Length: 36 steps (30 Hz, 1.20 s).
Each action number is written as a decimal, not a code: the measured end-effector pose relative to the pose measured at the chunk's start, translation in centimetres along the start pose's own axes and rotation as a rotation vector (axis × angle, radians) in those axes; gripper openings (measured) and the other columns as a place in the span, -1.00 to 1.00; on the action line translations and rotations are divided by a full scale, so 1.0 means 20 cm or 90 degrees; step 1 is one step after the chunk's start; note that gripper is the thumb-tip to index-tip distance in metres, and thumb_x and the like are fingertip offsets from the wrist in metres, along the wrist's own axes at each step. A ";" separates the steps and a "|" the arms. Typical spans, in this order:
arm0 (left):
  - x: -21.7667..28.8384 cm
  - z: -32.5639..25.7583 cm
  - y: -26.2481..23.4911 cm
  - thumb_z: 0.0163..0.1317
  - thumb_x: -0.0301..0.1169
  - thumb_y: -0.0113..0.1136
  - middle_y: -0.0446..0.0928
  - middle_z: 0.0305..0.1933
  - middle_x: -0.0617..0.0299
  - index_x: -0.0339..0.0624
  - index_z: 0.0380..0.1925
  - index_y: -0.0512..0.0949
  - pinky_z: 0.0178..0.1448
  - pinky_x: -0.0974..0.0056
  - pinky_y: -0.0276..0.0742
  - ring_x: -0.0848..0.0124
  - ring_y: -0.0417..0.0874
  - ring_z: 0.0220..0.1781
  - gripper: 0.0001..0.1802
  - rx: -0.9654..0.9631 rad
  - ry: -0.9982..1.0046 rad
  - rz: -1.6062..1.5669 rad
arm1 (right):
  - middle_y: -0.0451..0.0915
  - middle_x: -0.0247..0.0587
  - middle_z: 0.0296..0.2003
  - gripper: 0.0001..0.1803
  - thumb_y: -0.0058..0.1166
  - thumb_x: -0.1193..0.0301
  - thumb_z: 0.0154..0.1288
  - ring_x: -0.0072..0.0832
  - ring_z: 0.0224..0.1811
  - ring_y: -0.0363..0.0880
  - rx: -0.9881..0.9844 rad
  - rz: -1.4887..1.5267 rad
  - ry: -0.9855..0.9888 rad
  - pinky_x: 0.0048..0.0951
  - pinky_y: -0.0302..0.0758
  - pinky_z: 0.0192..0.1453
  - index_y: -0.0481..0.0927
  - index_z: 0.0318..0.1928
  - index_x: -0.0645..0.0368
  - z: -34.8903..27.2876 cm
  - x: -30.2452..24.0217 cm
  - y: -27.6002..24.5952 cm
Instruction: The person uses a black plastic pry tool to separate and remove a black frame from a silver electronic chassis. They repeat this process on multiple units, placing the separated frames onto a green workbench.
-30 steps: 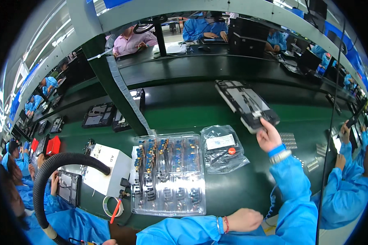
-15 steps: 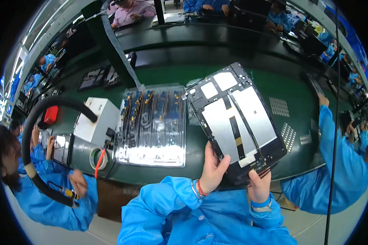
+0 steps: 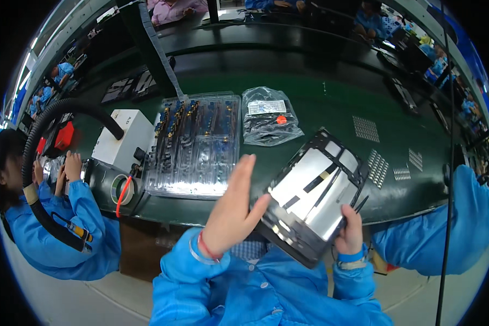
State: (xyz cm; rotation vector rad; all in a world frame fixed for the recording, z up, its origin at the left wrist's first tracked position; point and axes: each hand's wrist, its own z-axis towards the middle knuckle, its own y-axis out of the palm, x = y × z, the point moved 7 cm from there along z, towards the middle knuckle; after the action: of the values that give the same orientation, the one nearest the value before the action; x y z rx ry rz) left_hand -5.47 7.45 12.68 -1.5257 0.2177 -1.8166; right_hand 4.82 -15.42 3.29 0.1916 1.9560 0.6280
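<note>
An opened tablet [image 3: 301, 173], with a silver inner plate, black frame and dark ribbon cables, is held tilted over the bench's near edge. My right hand [image 3: 351, 232] grips its right side, thumb on the face and the other fingers mostly hidden. Just left of the tablet is my left hand [image 3: 229, 211], a little blurred, its fingers stretched out and nothing in it. Its thumb tip comes close to the tablet's left edge; whether they touch I cannot tell.
A clear plastic tray [image 3: 193, 188] of small circuit boards lies left, beside a white box [image 3: 112, 142] with a black hose [image 3: 65, 103] and a tape roll [image 3: 114, 191]. Behind lies a bagged part [image 3: 254, 130]. Small metal-piece sheets [image 3: 377, 168] lie right. Co-workers' sleeves [image 3: 421, 242] flank me.
My left hand has let go of the tablet and moved left. The tablet has turned and come lower and nearer, with my right hand now on its right side. The bagged part is uncovered.
</note>
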 end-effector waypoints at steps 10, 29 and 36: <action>-0.01 -0.28 0.19 -0.05 -0.33 0.23 0.35 0.11 0.10 -0.10 -0.09 0.49 0.08 0.10 0.33 0.09 0.35 0.14 -0.56 0.004 0.088 0.321 | 0.57 -0.24 -0.32 -0.72 -0.17 0.33 0.36 -0.76 -0.75 0.07 -0.099 0.020 0.200 -0.58 0.34 -0.45 0.40 -0.05 0.25 -0.08 0.32 0.19; -0.23 -0.31 0.09 -0.03 -0.46 0.28 0.49 -0.35 0.04 -0.33 -0.23 0.47 -0.27 0.21 0.45 0.20 0.54 -0.34 -0.67 0.132 -0.123 0.209 | 0.52 0.03 -0.31 -0.65 0.05 0.38 0.15 -0.10 -0.27 0.51 0.043 -0.993 -0.373 -0.29 0.43 -0.19 0.50 -0.05 0.27 0.23 -0.27 0.09; -0.21 -0.30 0.03 -0.10 -0.45 0.32 0.51 -0.47 0.15 -0.26 -0.39 0.52 -0.35 0.26 0.45 0.25 0.55 -0.42 -0.76 0.084 -0.062 0.263 | 0.56 0.00 -0.21 -0.72 0.02 0.44 0.17 -0.24 -0.20 0.57 0.025 -0.921 -0.303 -0.40 0.45 -0.10 0.53 -0.11 0.30 0.24 -0.30 0.05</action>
State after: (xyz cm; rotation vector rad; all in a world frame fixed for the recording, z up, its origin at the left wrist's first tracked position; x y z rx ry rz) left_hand -10.62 7.79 7.35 -1.3564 0.3317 -1.4007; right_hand 11.62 -15.29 7.04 -0.9073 1.1834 -0.3968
